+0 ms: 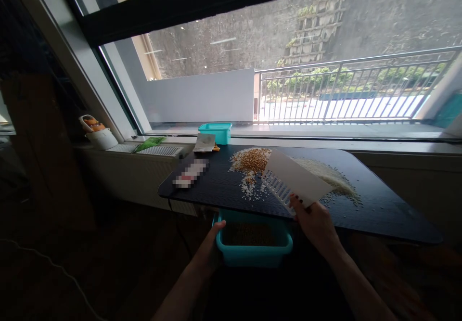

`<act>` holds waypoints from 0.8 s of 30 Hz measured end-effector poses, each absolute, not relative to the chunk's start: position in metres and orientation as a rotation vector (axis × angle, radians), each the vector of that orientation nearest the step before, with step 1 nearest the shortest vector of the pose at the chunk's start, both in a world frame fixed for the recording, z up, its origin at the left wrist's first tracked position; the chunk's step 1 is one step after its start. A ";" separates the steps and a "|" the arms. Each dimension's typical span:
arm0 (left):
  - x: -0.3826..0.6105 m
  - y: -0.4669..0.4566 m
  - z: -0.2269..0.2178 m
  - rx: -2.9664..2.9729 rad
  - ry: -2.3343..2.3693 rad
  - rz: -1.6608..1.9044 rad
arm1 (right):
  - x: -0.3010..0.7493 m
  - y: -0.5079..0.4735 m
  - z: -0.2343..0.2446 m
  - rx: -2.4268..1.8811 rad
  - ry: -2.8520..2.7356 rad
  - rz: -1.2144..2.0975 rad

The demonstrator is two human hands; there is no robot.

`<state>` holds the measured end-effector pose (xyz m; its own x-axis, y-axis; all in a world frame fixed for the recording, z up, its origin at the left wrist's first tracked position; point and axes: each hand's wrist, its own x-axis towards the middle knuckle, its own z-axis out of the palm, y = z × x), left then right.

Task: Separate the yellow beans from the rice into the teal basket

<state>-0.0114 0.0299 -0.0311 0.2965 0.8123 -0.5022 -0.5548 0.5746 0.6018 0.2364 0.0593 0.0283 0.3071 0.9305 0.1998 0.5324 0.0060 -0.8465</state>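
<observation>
My left hand (213, 239) is closed on the left rim of a turquoise plastic tub (252, 258), thumb over the edge. The tub sits just below the table's front edge, with dark, grainy contents. My right hand (314, 222) grips a white flat plate with slots (298, 179) by its lower edge, and holds it tilted over the table. Behind and left of the plate lies a heap of yellow-brown kernels (252, 159), with white grains (250, 191) scattered around it. On the plate's right spreads a pale heap of rice-like grains (325, 172).
The dark table (216, 186) stands against the window. A blurred-out object (190, 173) lies on its left side. Behind are a second turquoise tub (218, 132) and a paper-like packet (205, 143). A white pot (103, 138) stands on the radiator (159, 160). A cable (54, 263) crosses the floor.
</observation>
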 end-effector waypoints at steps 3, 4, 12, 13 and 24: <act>-0.003 0.033 -0.037 0.346 0.912 0.945 | 0.261 0.067 0.035 -1.791 -1.371 0.336; -0.001 0.034 -0.041 0.351 0.917 0.949 | 0.269 0.071 0.036 -1.842 -1.373 0.265; 0.000 0.038 -0.062 0.394 1.029 0.940 | 0.293 0.093 0.035 -1.956 -1.464 0.134; -0.001 0.038 -0.061 0.409 1.038 0.938 | 0.292 0.094 0.035 -1.963 -1.469 0.134; 0.010 0.031 -0.041 0.402 1.008 0.826 | 0.286 0.106 0.031 -1.782 -1.567 0.271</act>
<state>0.0097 0.0312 -0.0405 0.2742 0.7661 -0.5813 -0.4195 0.6392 0.6445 0.2863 0.1064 0.0307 0.2335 0.9241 0.3026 0.7689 0.0150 -0.6392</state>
